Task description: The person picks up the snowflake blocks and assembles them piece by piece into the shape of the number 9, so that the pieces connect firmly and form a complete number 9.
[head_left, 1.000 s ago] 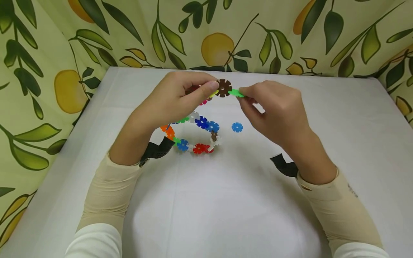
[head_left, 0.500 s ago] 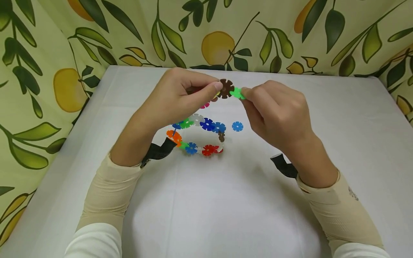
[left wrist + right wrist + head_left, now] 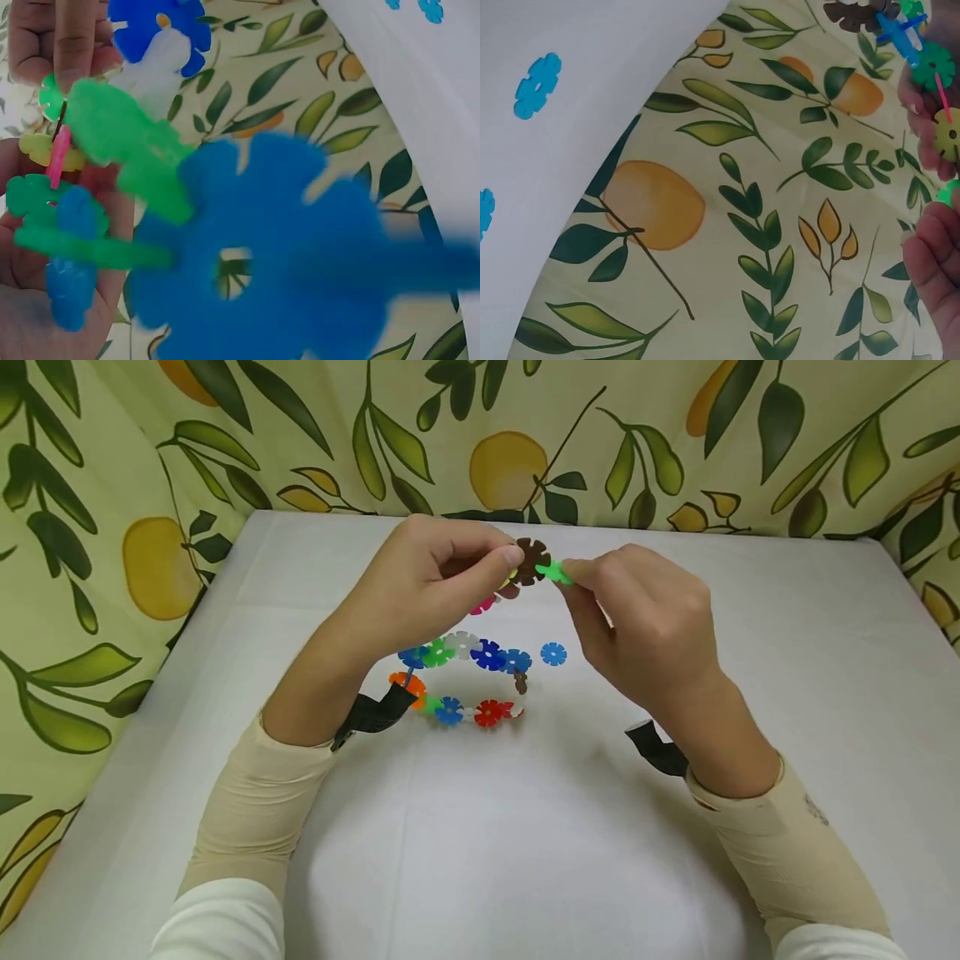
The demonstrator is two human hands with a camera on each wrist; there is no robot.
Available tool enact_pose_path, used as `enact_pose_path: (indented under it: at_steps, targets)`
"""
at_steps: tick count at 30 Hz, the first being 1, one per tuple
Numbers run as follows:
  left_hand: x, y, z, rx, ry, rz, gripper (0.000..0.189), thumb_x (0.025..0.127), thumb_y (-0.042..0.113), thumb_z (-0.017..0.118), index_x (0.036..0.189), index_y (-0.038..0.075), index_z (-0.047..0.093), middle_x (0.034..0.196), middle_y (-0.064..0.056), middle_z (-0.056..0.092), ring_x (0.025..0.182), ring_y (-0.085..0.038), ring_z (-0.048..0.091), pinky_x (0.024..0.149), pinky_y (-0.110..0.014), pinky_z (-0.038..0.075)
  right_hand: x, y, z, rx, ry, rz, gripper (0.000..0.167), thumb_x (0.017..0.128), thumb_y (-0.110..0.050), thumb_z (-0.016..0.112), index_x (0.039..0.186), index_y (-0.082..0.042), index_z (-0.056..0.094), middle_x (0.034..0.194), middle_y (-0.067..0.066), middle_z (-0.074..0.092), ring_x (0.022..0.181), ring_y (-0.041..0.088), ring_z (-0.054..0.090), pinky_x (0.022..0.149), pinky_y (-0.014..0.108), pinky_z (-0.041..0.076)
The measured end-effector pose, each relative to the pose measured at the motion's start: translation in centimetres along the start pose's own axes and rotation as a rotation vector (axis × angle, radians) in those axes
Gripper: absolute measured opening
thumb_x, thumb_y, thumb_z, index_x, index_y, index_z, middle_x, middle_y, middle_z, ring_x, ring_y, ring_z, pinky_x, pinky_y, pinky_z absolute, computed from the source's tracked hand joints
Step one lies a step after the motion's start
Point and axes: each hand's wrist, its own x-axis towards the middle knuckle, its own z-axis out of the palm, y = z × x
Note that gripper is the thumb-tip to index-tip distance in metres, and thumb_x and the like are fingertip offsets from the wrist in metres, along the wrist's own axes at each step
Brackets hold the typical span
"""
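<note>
My left hand [image 3: 427, 585] pinches a chain of colourful notched plastic discs beside a brown disc [image 3: 532, 562]. A green disc [image 3: 555, 572] meets the brown one at its right edge, pinched between thumb and forefinger of my right hand [image 3: 645, 610]. Below the left hand the chain hangs in a loop, with a dark blue disc [image 3: 488, 655] and a red disc [image 3: 489, 712] among several others. Close up in the left wrist view are a large blue disc [image 3: 300, 195] and a yellow disc [image 3: 67, 159]. Part of the chain is hidden behind my left hand.
A loose blue disc [image 3: 553, 653] lies on the white-covered table [image 3: 480, 860]. The right wrist view has a second loose blue disc [image 3: 485, 214] at its left edge. A curtain [image 3: 637, 410] printed with fruit and leaves borders the table at the back and left.
The hanging loop has swung to the right and slightly down. My left hand has shifted a little right with the brown disc; the green disc stays pinched in my right fingers.
</note>
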Motion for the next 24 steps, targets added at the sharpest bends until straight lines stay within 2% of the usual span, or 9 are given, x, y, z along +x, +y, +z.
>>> enact_pose_path:
  at_steps: [3,6,8,12,15,17,18,22,24]
  targets:
    - [0.0,0.1,0.0,-0.050,-0.006,0.001,0.016,0.102,0.007,0.056,0.109,-0.001,0.068,0.100,-0.006,0.070,0.087,-0.015,0.068,0.077,-0.033,0.057,0.4,0.4,-0.9,0.029,-0.081,0.056,0.025,0.090,0.002,0.070,0.114,0.004,0.063,0.085,0.016,0.069,0.069,0.029,0.064,0.060,0.043,0.055]
    - [0.2,-0.1,-0.1,-0.094,-0.014,-0.017,0.018,0.104,0.005,0.049,0.118,-0.002,0.059,0.105,-0.009,0.067,0.093,-0.017,0.066,0.084,-0.033,0.055,0.3,1.7,-1.7,0.071,-0.269,0.157,0.033,0.090,0.003,0.072,0.120,0.004,0.061,0.097,0.016,0.071,0.079,0.028,0.068,0.069,0.044,0.057]
    - [0.2,-0.3,-0.2,-0.094,-0.019,-0.049,0.021,0.105,0.007,0.046,0.122,-0.001,0.056,0.106,-0.009,0.066,0.093,-0.018,0.063,0.083,-0.031,0.053,-0.1,2.8,-1.8,0.099,-0.471,0.256,0.029,0.089,0.001,0.073,0.117,0.001,0.065,0.101,0.012,0.070,0.083,0.025,0.067,0.071,0.041,0.056]
    - [0.5,-0.9,-0.3,-0.083,-0.040,-0.103,0.023,0.106,0.010,0.046,0.126,0.001,0.055,0.102,-0.011,0.065,0.092,-0.021,0.059,0.079,-0.034,0.050,-1.4,4.7,-0.6,0.175,-0.951,0.458,0.028,0.090,-0.003,0.074,0.117,-0.005,0.070,0.112,0.009,0.068,0.089,0.023,0.063,0.077,0.039,0.055]
    - [0.6,-1.2,-0.2,-0.116,-0.064,-0.087,0.025,0.105,0.008,0.048,0.127,0.001,0.056,0.102,-0.011,0.065,0.094,-0.022,0.060,0.082,-0.035,0.051,-2.5,5.5,1.1,0.205,-1.199,0.561,0.036,0.091,-0.008,0.074,0.126,-0.008,0.068,0.121,0.012,0.063,0.097,0.027,0.061,0.086,0.044,0.054]
    - [0.7,-1.4,-0.3,-0.141,-0.080,-0.065,0.026,0.104,0.009,0.052,0.129,0.001,0.056,0.108,-0.009,0.065,0.098,-0.021,0.060,0.084,-0.036,0.051,-3.1,5.7,2.0,0.190,-1.286,0.589,0.040,0.091,-0.010,0.073,0.130,-0.011,0.066,0.123,0.013,0.061,0.099,0.029,0.060,0.088,0.046,0.053]
    - [0.7,-1.4,-0.3,-0.151,-0.087,-0.052,0.028,0.102,0.009,0.056,0.129,0.002,0.055,0.111,-0.008,0.065,0.101,-0.019,0.061,0.086,-0.035,0.052,-3.4,5.7,2.4,0.181,-1.303,0.586,0.041,0.091,-0.010,0.073,0.131,-0.012,0.065,0.120,0.013,0.060,0.099,0.029,0.059,0.088,0.046,0.052]
    - [0.8,-1.4,-0.4,-0.164,-0.088,-0.016,0.040,0.094,0.008,0.069,0.131,0.004,0.055,0.121,-0.004,0.063,0.111,-0.016,0.060,0.091,-0.036,0.052,-3.9,5.8,3.4,0.153,-1.295,0.556,0.033,0.091,-0.009,0.073,0.124,-0.013,0.068,0.107,0.012,0.059,0.094,0.028,0.058,0.085,0.044,0.051]
    - [0.8,-1.4,-0.3,-0.163,-0.063,-0.011,0.042,0.091,0.007,0.073,0.130,0.004,0.056,0.118,-0.004,0.064,0.110,-0.016,0.061,0.090,-0.037,0.053,-4.1,5.8,3.7,0.148,-1.276,0.549,0.026,0.090,-0.007,0.073,0.116,-0.011,0.069,0.102,0.011,0.059,0.092,0.028,0.057,0.084,0.043,0.051]
